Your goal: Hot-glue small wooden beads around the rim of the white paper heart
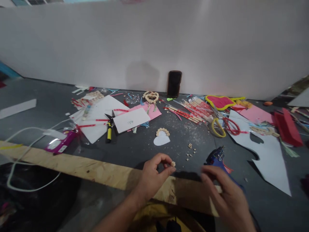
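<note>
My left hand (154, 175) pinches a small pale wooden bead (173, 164) between thumb and forefinger, just above the table's front edge. My right hand (227, 196), blurred by motion, is closed round the handle of a blue glue gun (217, 158) whose nozzle points away from me. A white paper heart (161, 139) edged at the top with a row of beads lies a little beyond the left hand. A few loose beads (190, 151) are scattered between the heart and the glue gun.
The dark table (135, 149) has a raw wooden front edge (79, 167). On it lie black-and-yellow snips (109, 127), white and pink paper (131, 120), red sticks (190, 111), yellow and red scissors (224, 126), a cut white sheet (267, 154) and a purple device with a white cable (60, 143). A phone (174, 83) leans on the wall.
</note>
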A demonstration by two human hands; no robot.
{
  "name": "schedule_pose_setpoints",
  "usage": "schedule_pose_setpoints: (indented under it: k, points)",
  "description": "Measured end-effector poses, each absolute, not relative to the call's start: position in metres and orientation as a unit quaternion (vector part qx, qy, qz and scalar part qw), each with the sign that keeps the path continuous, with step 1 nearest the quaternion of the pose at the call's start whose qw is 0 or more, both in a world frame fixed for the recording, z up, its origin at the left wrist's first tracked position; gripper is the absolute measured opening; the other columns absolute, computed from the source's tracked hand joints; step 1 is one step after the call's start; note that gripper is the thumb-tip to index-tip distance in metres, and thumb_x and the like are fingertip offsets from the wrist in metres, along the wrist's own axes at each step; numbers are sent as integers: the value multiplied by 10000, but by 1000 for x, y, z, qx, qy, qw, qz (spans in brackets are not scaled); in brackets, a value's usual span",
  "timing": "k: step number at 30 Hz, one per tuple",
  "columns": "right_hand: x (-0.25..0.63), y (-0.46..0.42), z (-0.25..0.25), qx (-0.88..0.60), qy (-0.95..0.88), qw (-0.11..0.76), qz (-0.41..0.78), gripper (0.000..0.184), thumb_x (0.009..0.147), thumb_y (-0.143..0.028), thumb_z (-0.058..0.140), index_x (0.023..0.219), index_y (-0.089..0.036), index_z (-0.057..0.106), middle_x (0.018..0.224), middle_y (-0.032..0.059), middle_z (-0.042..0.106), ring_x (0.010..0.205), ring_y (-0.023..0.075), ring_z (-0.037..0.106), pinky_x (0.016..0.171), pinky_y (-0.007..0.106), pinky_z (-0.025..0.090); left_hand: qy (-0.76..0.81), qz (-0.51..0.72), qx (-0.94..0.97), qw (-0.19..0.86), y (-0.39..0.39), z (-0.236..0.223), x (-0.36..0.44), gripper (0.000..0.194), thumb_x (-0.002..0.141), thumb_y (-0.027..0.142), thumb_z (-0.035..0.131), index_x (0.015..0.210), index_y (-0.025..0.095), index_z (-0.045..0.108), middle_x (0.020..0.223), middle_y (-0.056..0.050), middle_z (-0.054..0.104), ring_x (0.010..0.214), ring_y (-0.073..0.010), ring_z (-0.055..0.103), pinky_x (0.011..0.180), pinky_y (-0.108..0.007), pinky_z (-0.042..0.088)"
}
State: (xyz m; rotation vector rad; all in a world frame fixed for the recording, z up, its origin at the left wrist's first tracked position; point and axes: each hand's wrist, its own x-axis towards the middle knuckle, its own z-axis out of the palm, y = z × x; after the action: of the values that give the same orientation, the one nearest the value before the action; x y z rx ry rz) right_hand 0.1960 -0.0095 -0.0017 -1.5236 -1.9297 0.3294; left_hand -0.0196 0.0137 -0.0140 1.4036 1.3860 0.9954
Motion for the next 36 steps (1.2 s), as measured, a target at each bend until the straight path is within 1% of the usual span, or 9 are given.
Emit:
schedule_pose_setpoints:
  k: [1,3,5,12,22,27,32,34,36]
  points:
    - [183,-11,0,-579,-719,330,200,176,858,-338,494,935,-234,614,853,43,681,755,169,643,661,249,509,564,400,585,425,13,-13,-19,77,734,186,642,803,190,607,728,16,607,685,-122,561,659,-226,434]
    - [161,-10,0,-574,-681,332,311,181,844,-340,516,933,-229,628,850,36,697,758,162,656,658,228,514,558,401,624,373,12,-12,-19,67,741,171,641,795,190,606,745,13,614,689,-120,565,667,-228,431]
    - [147,-8,-1,-570,-646,344,374,198,829,-346,533,934,-213,637,867,45,705,782,170,661,680,233,519,545,408,655,328,11,-11,-19,65,750,152,634,787,188,594,755,10,619,695,-121,566,668,-229,431]
    - [130,3,-5,-564,-595,352,451,203,780,-354,588,884,-192,653,835,51,705,768,177,651,687,254,515,524,433,696,231,9,-16,-22,142,752,70,580,809,195,544,738,11,620,670,-131,543,642,-240,436]
    - [114,13,-5,-561,-530,377,512,239,725,-387,652,835,-175,647,786,43,682,728,169,627,673,266,498,490,474,723,108,12,-25,-25,226,765,28,481,915,194,514,763,-13,620,698,-153,548,701,-279,486]
    - [109,20,-2,-559,-540,370,508,210,761,-370,633,826,-170,642,775,34,675,716,148,619,657,242,494,492,482,715,121,14,-28,-30,277,771,36,479,997,192,514,791,-21,630,734,-155,573,721,-284,501]
    - [106,25,-2,-555,-575,368,475,214,801,-367,590,879,-174,638,828,50,690,752,163,639,682,256,503,537,452,674,230,13,-25,-32,273,777,89,510,1017,219,520,829,-13,644,713,-142,595,712,-284,506]
    - [107,28,-1,-558,-608,359,437,214,826,-365,557,907,-183,634,861,54,695,775,168,645,701,263,504,558,444,642,280,13,-21,-34,283,774,112,539,1032,227,513,897,-20,655,710,-134,606,723,-282,508]
    - [111,34,1,-571,-657,339,358,214,847,-365,524,917,-194,631,872,52,695,786,171,644,710,266,494,563,436,630,310,16,-16,-40,307,779,128,551,1064,228,496,952,-28,661,720,-132,610,747,-289,506]
